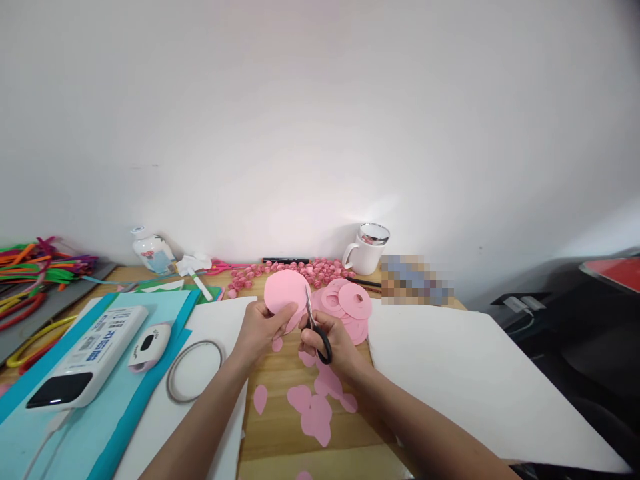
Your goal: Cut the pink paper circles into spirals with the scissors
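My left hand [263,328] pinches the lower edge of a round pink paper disc [286,290], holding it up above the table. My right hand [327,337] grips a pair of scissors [324,343] with black handles, fingers in the loops. The blades point up and lie along the disc's right edge. Just behind and to the right is a pile of pink paper rings [356,301]. Below my hands, several loose pink paper scraps [316,417] are scattered on the wood.
Many small pink paper rolls [325,270] lie at the back near a white mug [367,250]. White sheets [450,360] flank the wooden table [273,440]. On the left are a white power bank [95,353], a tape roll [173,377], a bottle [154,252] and colourful pipe cleaners [40,267].
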Demonstrator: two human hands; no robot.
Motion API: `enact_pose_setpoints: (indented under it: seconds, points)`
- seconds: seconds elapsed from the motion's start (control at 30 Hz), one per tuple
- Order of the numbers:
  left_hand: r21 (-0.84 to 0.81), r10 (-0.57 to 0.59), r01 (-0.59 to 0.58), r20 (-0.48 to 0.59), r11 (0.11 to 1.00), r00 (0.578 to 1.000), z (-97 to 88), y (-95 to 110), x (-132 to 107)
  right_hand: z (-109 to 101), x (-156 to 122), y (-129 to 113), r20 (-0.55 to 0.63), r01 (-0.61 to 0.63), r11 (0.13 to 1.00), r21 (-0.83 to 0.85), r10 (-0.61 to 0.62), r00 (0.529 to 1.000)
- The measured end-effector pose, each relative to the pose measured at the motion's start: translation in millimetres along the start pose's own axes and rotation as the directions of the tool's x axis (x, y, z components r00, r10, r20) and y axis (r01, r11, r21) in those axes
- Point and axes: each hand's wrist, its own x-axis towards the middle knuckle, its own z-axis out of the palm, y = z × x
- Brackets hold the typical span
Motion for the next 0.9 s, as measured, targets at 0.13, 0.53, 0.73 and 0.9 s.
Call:
enact_pose_setpoints:
  seconds: [0.13,0.53,0.73,0.9]
  points:
    - [-0.023,0.012,-0.011,0.066,1.000,0.998,0.0,0.4,-0.3,1.8,0.0,0.2,0.000,-0.014,1.000,0.015,0.014,1.000]
    - [0.004,0.012,-0.013,0.085,1.000,0.996,-1.0,-2.8,-1.1,0.4,0.8,-1.5,0.014,0.031,0.997,-0.064,-0.030,0.999]
    - [0.010,0.016,-0.017,0.099,1.000,0.995,-0.8,-2.6,-1.1,-2.7,2.0,2.5,0.016,0.057,0.994,-0.088,-0.055,0.998]
    - [0.018,0.012,-0.014,0.087,1.000,0.996,-1.1,-2.4,-0.2,0.0,1.0,0.3,0.005,0.048,0.996,-0.076,-0.047,0.999]
